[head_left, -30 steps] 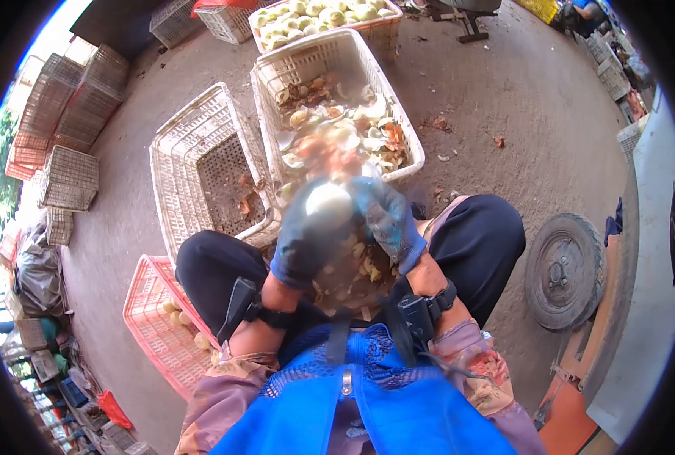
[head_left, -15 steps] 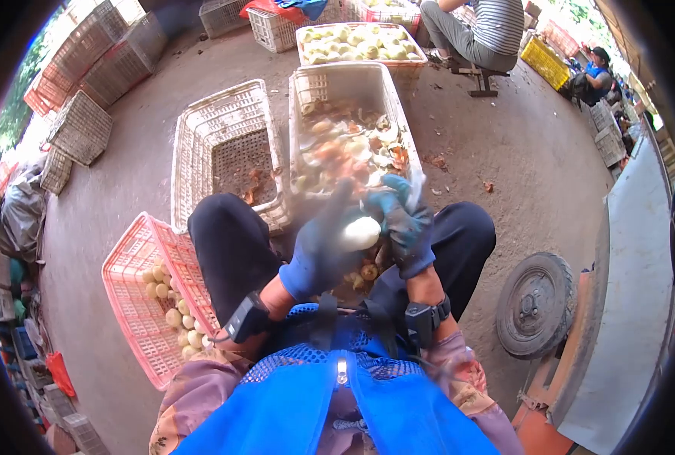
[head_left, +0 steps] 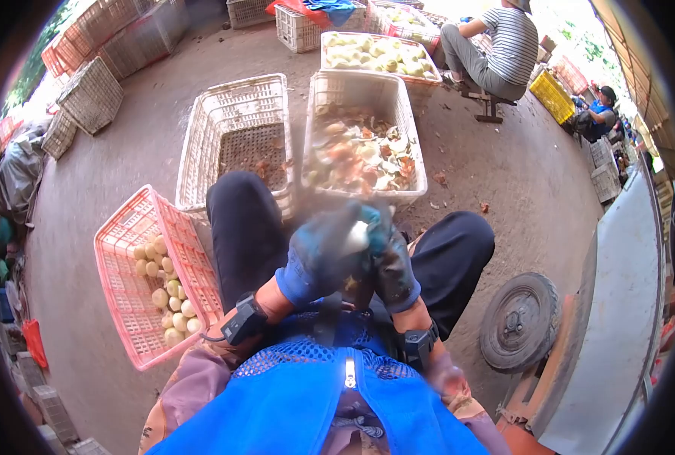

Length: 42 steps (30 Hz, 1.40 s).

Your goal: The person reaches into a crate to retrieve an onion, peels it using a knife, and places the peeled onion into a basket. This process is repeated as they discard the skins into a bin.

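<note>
In front of my lap, a pale peeled onion (head_left: pixel 358 236) shows between my two gloved hands, blurred by motion. My left hand (head_left: pixel 314 254), in a blue and dark glove, is closed around it from the left. From the right, my right hand (head_left: pixel 394 265), in a similar teal and dark glove, presses its curled fingers close to the onion. Whatever lies inside the right fist is hidden. Just beyond the hands stands a white crate (head_left: pixel 421 171) with onion skins (head_left: pixel 368 152) in it.
A second white crate (head_left: pixel 193 163) with a few scraps stands left of it. By my left knee a pink crate (head_left: pixel 117 288) holds peeled onions (head_left: pixel 174 303). Another crate of onions (head_left: pixel 383 57) is farther back, near a seated person (head_left: pixel 504 53). A wheel (head_left: pixel 519 322) is at right.
My hands have drawn closer together around the onion and a little nearer to my body. The right fingers, raised before, are now lower against it. The view has shifted slightly.
</note>
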Motion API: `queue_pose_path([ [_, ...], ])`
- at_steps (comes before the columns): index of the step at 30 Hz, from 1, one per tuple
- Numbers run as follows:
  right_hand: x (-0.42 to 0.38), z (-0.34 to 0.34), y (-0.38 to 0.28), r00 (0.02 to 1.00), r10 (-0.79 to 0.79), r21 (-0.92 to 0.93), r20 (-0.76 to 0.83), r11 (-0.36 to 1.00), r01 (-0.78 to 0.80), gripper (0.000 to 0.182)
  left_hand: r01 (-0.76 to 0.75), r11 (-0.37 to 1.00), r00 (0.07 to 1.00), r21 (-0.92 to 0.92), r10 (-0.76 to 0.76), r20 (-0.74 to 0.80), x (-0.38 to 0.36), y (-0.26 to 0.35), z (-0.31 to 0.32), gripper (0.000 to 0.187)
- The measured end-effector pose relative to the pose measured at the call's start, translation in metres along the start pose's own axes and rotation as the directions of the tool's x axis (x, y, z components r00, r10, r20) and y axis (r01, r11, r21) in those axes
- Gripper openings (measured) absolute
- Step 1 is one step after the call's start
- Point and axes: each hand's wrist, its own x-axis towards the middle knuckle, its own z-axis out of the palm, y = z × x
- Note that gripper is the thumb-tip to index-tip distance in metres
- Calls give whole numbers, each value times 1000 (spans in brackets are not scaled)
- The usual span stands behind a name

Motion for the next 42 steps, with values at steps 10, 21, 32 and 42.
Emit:
queue_pose_path([
  [10, -1, -5, 1, 982, 167, 161, 84, 971, -179, 40, 313, 936, 949, -161, -301, 91, -26, -8, 10, 94],
  [21, 3, -17, 32, 999, 45, 257, 9, 965, -46, 28, 538, 225, 714, -812, -634, 297, -33, -7, 17, 80],
  [32, 13, -23, -1, 966, 195, -334, 169, 934, -130, 17, 557, 486, 796, -673, -544, 267, -49, -23, 7, 61],
  [42, 18, -51, 47, 931, 347, -204, -115, 909, -364, 35, 437, -182, 489, -881, -774, 403, -30, -14, -48, 44],
])
